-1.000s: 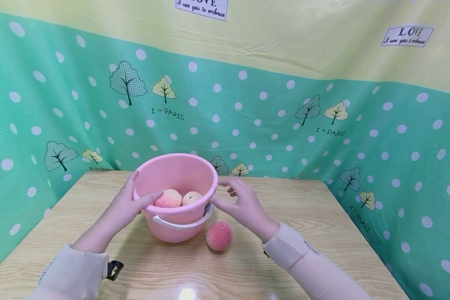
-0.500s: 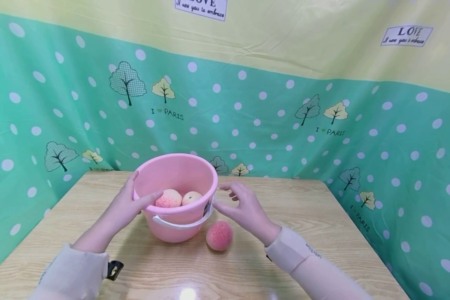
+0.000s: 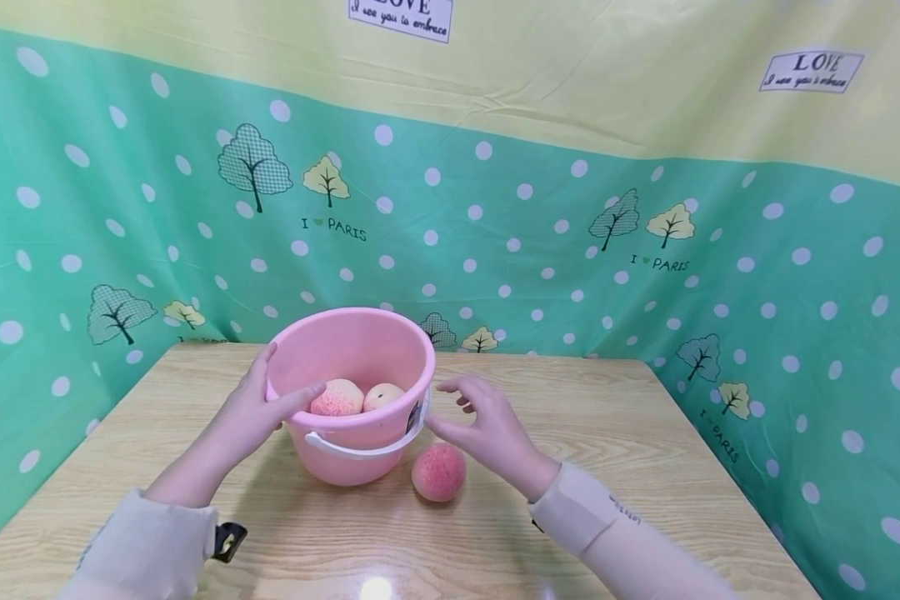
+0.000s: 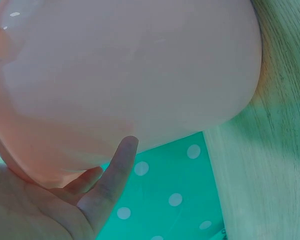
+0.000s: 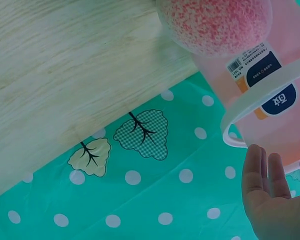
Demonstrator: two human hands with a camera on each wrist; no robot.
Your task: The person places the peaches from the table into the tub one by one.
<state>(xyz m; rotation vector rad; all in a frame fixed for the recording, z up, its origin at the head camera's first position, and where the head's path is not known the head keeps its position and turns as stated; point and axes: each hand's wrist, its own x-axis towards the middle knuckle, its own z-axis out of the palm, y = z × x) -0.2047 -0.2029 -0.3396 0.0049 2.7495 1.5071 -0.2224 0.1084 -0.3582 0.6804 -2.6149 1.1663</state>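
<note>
A pink bucket (image 3: 345, 454) stands on the table, its white handle (image 3: 360, 453) hanging down over the front and right side. Two pale peaches with pink speckles show inside: a left peach (image 3: 337, 397) and a right peach (image 3: 382, 395). My left hand (image 3: 258, 404) holds the bucket's left rim, thumb over the edge and fingers along the outside. On the right, my right hand (image 3: 487, 425) hovers beside the bucket with loosely bent fingers and nothing in them, thumb tip close to the handle. A deep pink peach (image 3: 438, 472) lies on the table below that hand, near the bucket's base.
The light wooden table (image 3: 570, 517) runs back to a green and yellow cloth (image 3: 495, 250) with dots and trees, which hangs behind and along both sides. A printed label (image 5: 262, 72) is on the bucket's right side in the right wrist view.
My right hand has drawn slightly away from the bucket's rim, to the right and downward. The left hand, the bucket and the peaches have stayed in place.
</note>
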